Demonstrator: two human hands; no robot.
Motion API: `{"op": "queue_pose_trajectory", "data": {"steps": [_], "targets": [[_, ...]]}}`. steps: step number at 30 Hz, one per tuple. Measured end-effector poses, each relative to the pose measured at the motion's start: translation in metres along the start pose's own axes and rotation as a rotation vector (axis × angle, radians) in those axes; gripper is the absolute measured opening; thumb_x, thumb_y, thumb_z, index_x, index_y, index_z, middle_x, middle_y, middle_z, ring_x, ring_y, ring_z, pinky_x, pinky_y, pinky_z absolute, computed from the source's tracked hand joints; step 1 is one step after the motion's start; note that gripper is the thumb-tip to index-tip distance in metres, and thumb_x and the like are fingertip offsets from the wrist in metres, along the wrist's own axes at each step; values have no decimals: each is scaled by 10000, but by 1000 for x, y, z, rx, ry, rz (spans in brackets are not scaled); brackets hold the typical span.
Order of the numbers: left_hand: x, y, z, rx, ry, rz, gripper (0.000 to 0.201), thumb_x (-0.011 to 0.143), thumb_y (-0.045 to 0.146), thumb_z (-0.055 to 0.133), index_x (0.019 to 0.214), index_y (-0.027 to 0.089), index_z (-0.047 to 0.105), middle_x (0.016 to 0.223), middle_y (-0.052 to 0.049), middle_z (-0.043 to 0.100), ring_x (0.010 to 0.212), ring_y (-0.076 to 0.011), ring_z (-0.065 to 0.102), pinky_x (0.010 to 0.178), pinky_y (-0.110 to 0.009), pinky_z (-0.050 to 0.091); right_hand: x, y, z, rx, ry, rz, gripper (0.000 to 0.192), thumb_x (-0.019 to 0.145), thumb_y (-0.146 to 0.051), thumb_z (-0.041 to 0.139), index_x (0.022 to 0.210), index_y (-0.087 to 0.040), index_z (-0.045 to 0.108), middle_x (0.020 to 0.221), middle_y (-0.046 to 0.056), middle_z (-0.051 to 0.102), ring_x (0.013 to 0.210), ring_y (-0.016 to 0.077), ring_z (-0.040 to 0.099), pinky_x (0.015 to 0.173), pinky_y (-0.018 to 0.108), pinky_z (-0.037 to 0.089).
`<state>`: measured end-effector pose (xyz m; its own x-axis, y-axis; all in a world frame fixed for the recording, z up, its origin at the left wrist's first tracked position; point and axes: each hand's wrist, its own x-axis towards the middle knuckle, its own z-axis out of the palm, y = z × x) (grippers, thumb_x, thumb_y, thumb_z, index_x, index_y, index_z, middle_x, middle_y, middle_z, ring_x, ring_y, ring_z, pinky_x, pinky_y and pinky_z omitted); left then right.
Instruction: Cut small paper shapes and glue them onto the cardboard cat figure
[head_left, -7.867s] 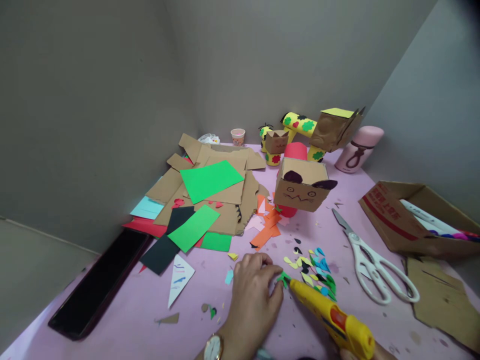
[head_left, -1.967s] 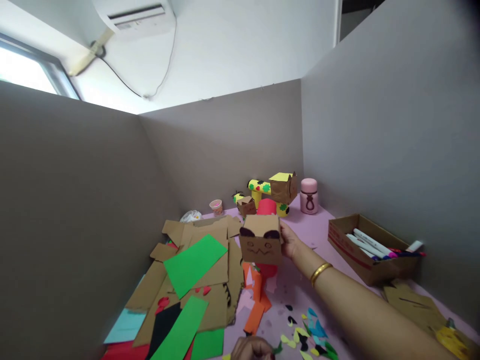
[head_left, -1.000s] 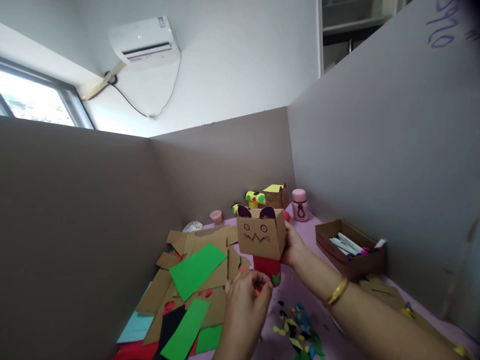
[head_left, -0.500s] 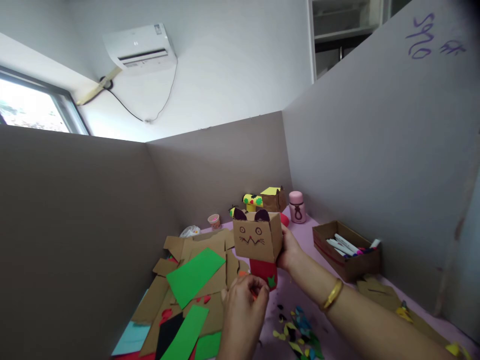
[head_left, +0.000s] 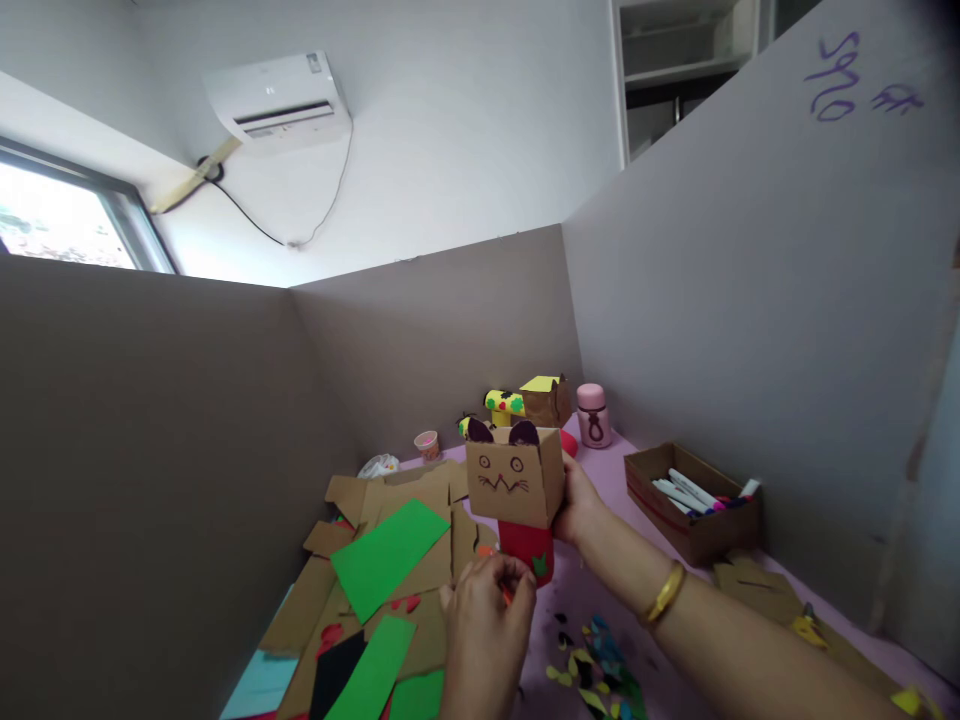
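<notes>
A cardboard cat figure [head_left: 504,487] is held up in front of me, with a box head, black ears and an inked face. Below the head hangs its red body [head_left: 519,541], which bears a green leaf-shaped cutout [head_left: 539,565]. My right hand [head_left: 581,503] grips the head from its right side, fingers partly hidden behind it. My left hand [head_left: 489,622] is closed in a pinch at the lower edge of the red body. A bit of red shows between its fingers, but I cannot make out what it is.
Cardboard pieces [head_left: 427,570] with green paper [head_left: 390,555] cover the left side. Small paper scraps [head_left: 592,665] lie below the hands. On the right stands a box [head_left: 697,535] of markers. A pink bottle [head_left: 593,417] and another cardboard figure [head_left: 546,402] stand behind. Grey partitions enclose the table.
The view has shifted slightly. Both hands and the cat figure keep almost the same position, with the left fingers still at the red body.
</notes>
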<state>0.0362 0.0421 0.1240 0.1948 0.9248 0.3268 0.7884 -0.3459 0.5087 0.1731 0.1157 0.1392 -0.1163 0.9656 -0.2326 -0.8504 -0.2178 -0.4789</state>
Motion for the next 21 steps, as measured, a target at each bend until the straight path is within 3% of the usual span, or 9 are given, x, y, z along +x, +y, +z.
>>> {"op": "queue_pose_trajectory", "data": {"steps": [4,15,21], "targets": [[0,1,1,48,-16,-12,222,786,240,474,702,204,676,804,-48,739,845,-264,647,743,-359,346,-1,2,0,2,-20,-27,331,908,-432,497,1058,-156,602,1043,64,660,871,203,645,776,413,508],[-5,-1,9,121,84,11,192,791,227,489,696,221,656,770,-38,728,823,-259,640,707,-346,302,0,3,0,19,-9,-25,325,911,-420,498,1087,-161,586,1064,67,645,876,205,639,765,410,514],[-5,2,8,128,55,0,193,815,225,480,736,216,656,818,-49,726,860,-275,626,744,-384,281,0,1,-1,40,21,-10,324,911,-419,497,1086,-161,586,1065,68,646,880,206,639,771,414,512]]}}
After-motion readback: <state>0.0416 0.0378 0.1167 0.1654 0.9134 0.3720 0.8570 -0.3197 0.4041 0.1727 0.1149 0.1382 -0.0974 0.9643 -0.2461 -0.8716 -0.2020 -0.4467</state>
